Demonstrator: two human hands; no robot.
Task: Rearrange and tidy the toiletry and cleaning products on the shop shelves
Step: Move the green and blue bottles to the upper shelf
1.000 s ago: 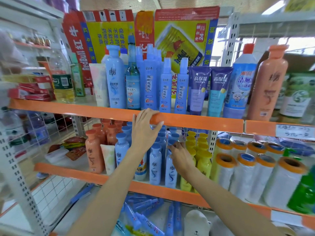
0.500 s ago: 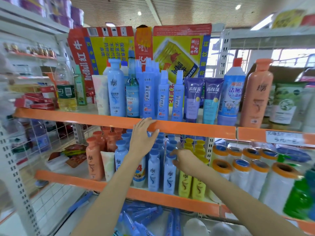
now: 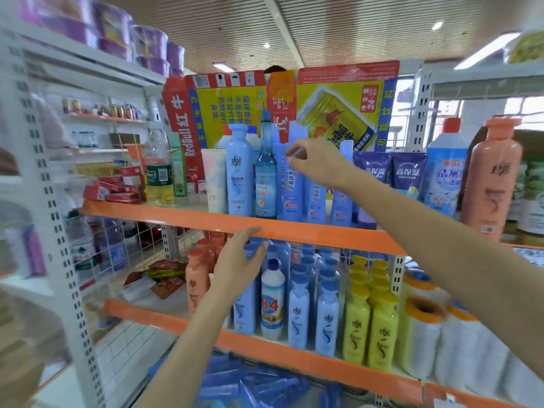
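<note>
At the upper shelf (image 3: pixel 294 228), the right hand (image 3: pixel 319 164) has its fingers (image 3: pixel 294 151) pinched together at a blue spray bottle (image 3: pixel 290 184) among the standing blue bottles. Below, the left hand (image 3: pixel 235 265) has its fingers spread apart, holding nothing, before the lower-shelf bottles (image 3: pixel 298 313).

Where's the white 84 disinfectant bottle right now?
The 84 bottle stands at the front of the lower shelf, left of centre in the head view, between light blue bottles, just right of the left hand.
</note>
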